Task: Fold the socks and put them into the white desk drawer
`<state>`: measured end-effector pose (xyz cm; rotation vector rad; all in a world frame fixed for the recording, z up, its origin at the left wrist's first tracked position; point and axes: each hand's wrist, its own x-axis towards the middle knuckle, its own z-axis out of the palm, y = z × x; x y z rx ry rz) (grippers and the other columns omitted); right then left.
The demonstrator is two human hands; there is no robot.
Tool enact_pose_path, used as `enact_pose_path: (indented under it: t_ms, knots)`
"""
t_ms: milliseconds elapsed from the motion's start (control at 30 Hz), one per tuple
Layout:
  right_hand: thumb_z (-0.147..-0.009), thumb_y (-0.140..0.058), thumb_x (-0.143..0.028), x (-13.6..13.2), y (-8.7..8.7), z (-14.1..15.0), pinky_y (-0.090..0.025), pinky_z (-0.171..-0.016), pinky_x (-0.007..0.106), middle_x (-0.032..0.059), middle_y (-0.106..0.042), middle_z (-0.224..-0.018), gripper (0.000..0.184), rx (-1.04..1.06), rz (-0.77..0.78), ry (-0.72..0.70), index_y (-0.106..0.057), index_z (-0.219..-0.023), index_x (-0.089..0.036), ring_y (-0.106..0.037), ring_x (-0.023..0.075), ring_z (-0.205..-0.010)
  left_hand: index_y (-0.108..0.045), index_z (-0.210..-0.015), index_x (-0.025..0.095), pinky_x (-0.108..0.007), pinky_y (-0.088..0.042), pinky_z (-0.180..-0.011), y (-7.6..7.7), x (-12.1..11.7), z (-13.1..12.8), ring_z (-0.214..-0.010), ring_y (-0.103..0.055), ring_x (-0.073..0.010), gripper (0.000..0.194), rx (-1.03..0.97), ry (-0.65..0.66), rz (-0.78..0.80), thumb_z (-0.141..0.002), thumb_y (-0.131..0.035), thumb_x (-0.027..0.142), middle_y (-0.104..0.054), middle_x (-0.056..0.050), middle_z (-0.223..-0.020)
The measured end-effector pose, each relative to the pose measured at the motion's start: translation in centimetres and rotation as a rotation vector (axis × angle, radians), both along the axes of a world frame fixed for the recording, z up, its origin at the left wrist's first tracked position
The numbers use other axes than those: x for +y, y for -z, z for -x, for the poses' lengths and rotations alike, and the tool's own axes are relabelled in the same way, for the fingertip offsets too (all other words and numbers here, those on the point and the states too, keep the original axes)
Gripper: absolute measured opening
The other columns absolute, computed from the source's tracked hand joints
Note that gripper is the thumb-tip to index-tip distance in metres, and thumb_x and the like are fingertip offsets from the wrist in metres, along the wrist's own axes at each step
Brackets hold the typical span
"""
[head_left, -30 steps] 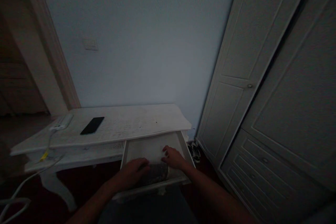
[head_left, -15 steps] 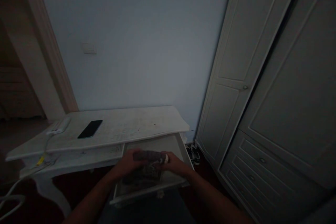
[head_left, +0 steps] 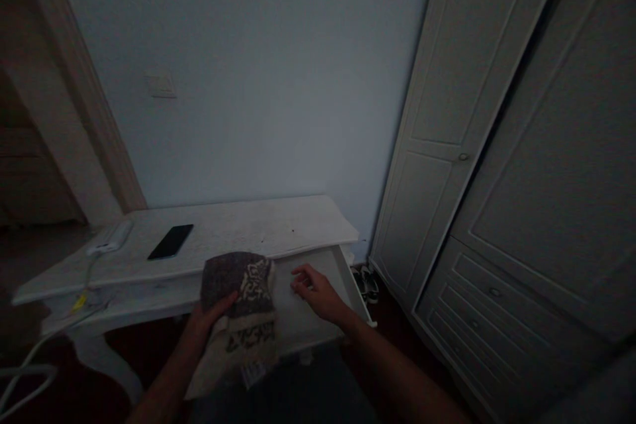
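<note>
My left hand grips a patterned cloth with its thumb on top and its other fingers hidden beneath. The cloth is dark grey-brown with a cream pattern above, cream with a dark pattern below, and a small pale label shows near its lower edge. It hangs over the left part of a pulled-out white drawer and covers that side. Above the drawer, to the right of the cloth, my right hand holds nothing; its fingers are loosely bent and apart.
On the white desk lie a black phone and a white power strip with a cable running down at left. Shoes stand on the floor right of the drawer, beside a tall wardrobe.
Half a second ago both hands held the cloth bundled low over the drawer. Now it is opened out and moved left in my left hand, and my right hand has let go.
</note>
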<state>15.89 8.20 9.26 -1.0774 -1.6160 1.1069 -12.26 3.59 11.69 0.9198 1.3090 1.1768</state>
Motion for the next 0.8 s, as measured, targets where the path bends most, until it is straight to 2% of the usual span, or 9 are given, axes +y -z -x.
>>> enact_pose_path:
  t_ms: [100, 200, 267, 367, 433, 500, 567, 667, 800]
  knots:
    - [-0.091, -0.070, -0.060, -1.6, 2.6, -3.1, -0.055, -0.087, 0.040, 0.0081, -0.076, -0.109, 0.043, -0.194, -0.033, 0.041, -0.070, -0.115, -0.024, -0.072, 0.0267, -0.101, -0.069, -0.131, 0.028, -0.057, -0.059, -0.109, -1.1, 0.8, 4.5, -0.124, -0.071, -0.0395, 0.064, 0.485, -0.149, -0.371, -0.077, -0.080, 0.059, -0.080, -0.009, -0.120]
    - [-0.090, -0.070, -0.062, -3.3, 4.4, -4.6, -0.055, -0.086, 0.041, 0.0085, -0.075, -0.110, 0.042, -0.225, 0.004, 0.047, -0.070, -0.110, -0.025, -0.071, 0.0278, -0.101, -0.067, -0.142, 0.031, -0.056, -0.052, -0.116, -1.7, 1.8, 6.8, -0.136, -0.063, -0.0363, 0.056, 0.869, 0.000, -0.824, -0.086, -0.065, 0.035, -0.069, -0.010, -0.140]
    - [-0.090, -0.068, -0.068, -3.8, 4.8, -4.3, -0.054, -0.087, 0.041, 0.0085, -0.074, -0.110, 0.047, -0.172, 0.017, 0.067, -0.070, -0.108, -0.024, -0.071, 0.0281, -0.102, -0.065, -0.148, 0.035, -0.058, -0.048, -0.119, -2.0, 2.5, 6.5, -0.141, -0.059, -0.0345, 0.063, 1.087, 0.180, -0.965, -0.088, -0.055, 0.020, -0.064, -0.010, -0.150]
    - [-0.094, -0.057, -0.079, -3.6, 4.2, -2.4, -0.055, -0.085, 0.040, 0.0094, -0.073, -0.115, 0.063, 0.037, 0.120, 0.015, -0.068, -0.121, -0.024, -0.071, 0.0271, -0.104, -0.066, -0.147, 0.041, -0.065, -0.041, -0.123, -2.6, 3.2, 4.2, -0.147, -0.055, -0.0359, 0.067, 1.346, 0.336, -0.950, -0.089, -0.050, 0.011, -0.065, -0.008, -0.154]
    - [-0.093, -0.055, -0.083, -3.3, 3.4, -0.8, -0.055, -0.082, 0.039, 0.0104, -0.072, -0.121, 0.072, 0.122, 0.187, -0.069, -0.061, -0.135, -0.025, -0.073, 0.0259, -0.104, -0.066, -0.147, 0.041, -0.062, -0.045, -0.121, -2.9, 3.6, 2.8, -0.143, -0.058, -0.0344, 0.069, 1.414, 0.390, -0.855, -0.088, -0.051, 0.008, -0.067, -0.007, -0.153]
    - [-0.093, -0.060, -0.080, -3.0, 2.7, 0.3, -0.056, -0.082, 0.038, 0.0105, -0.071, -0.124, 0.073, 0.098, 0.166, -0.115, -0.057, -0.142, -0.026, -0.074, 0.0251, -0.103, -0.065, -0.149, 0.039, -0.050, -0.054, -0.112, -2.9, 3.9, 2.4, -0.134, -0.065, -0.0306, 0.070, 1.407, 0.383, -0.751, -0.087, -0.051, 0.008, -0.068, -0.007, -0.151]
    - [-0.096, -0.064, -0.071, -3.0, 2.4, 0.7, -0.055, -0.087, 0.040, 0.0105, -0.071, -0.125, 0.066, 0.009, 0.093, -0.106, -0.058, -0.143, -0.025, -0.073, 0.0252, -0.106, -0.064, -0.151, 0.035, -0.045, -0.058, -0.105, -2.4, 4.2, 3.1, -0.130, -0.067, -0.0309, 0.068, 1.373, 0.270, -0.735, -0.087, -0.054, 0.014, -0.066, -0.010, -0.150]
    - [-0.100, -0.064, -0.058, -3.8, 2.8, -0.1, -0.055, -0.095, 0.041, 0.0115, -0.071, -0.132, 0.051, -0.159, 0.018, -0.095, -0.062, -0.139, -0.026, -0.071, 0.0266, -0.114, -0.066, -0.149, 0.035, -0.051, -0.054, -0.112, -0.4, 4.1, 5.4, -0.139, -0.059, -0.0361, 0.065, 1.331, 0.137, -0.792, -0.087, -0.054, 0.017, -0.061, -0.012, -0.153]
    - [-0.101, -0.063, -0.049, -5.5, 4.4, -2.4, -0.050, -0.109, 0.046, 0.0149, -0.069, -0.142, 0.048, -0.470, -0.113, -0.144, -0.063, -0.143, -0.025, -0.067, 0.0324, -0.127, -0.071, -0.142, 0.036, -0.050, -0.052, -0.114, 3.9, 3.0, 7.4, -0.132, -0.065, -0.0338, 0.061, 1.213, 0.481, -0.673, -0.082, -0.067, 0.026, -0.067, -0.010, -0.141]
